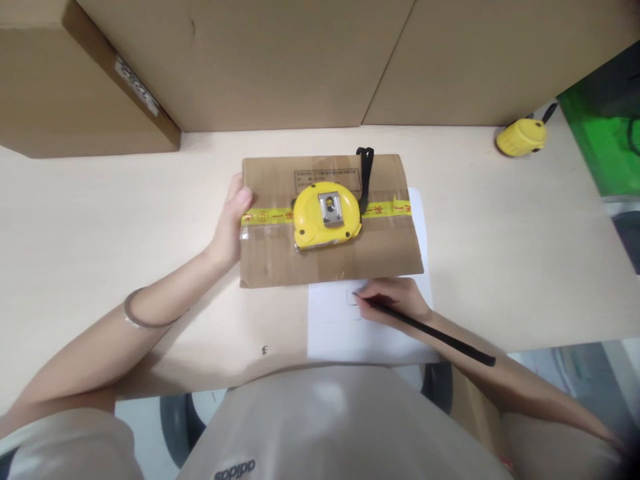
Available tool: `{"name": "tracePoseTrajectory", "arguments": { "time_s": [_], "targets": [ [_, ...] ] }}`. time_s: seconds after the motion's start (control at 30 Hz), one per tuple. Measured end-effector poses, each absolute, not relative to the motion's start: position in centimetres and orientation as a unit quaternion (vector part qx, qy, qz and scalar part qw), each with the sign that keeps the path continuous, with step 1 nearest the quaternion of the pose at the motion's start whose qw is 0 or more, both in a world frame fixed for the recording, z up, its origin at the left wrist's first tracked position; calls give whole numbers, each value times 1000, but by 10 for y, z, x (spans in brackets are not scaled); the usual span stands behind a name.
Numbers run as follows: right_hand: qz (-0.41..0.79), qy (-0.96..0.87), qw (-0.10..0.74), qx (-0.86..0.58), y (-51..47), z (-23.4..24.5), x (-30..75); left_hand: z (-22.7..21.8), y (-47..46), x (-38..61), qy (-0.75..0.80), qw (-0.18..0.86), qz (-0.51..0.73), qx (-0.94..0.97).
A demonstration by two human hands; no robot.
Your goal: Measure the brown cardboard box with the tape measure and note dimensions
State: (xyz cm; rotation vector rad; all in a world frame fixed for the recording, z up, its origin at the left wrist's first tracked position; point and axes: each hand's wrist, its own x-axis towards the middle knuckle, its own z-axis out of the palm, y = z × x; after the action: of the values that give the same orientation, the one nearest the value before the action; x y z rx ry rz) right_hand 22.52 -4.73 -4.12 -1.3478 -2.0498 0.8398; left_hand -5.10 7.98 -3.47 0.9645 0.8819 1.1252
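My left hand grips the left edge of a small brown cardboard box, thumb on top and the other fingers hidden. A yellow tape measure lies on the box, its metal clip facing up and its black strap reaching past the far edge. Below the box, my right hand is closed around a black pencil. The pencil's tip meets a sheet of white paper, beside a small drawn rectangle. Part of the paper is hidden under the box.
Large cardboard boxes line the back of the pale table, with another box at the left. A second yellow tape measure sits at the far right. Something green is beyond the table's right edge.
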Motion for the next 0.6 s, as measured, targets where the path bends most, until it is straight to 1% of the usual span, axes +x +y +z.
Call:
{"name": "tracePoseTrajectory", "arguments": {
  "time_s": [0.13, 0.43, 0.6],
  "targets": [
    [302, -760, 273, -506, -50, -40, 225, -34, 80, -50, 388, 635, 515, 426],
    [270, -766, 328, -483, -51, -57, 226, -35, 79, -50, 389, 638, 510, 426],
    [271, -778, 333, -458, -49, -55, 226, -36, 80, -51, 380, 631, 518, 436]
  ]
}}
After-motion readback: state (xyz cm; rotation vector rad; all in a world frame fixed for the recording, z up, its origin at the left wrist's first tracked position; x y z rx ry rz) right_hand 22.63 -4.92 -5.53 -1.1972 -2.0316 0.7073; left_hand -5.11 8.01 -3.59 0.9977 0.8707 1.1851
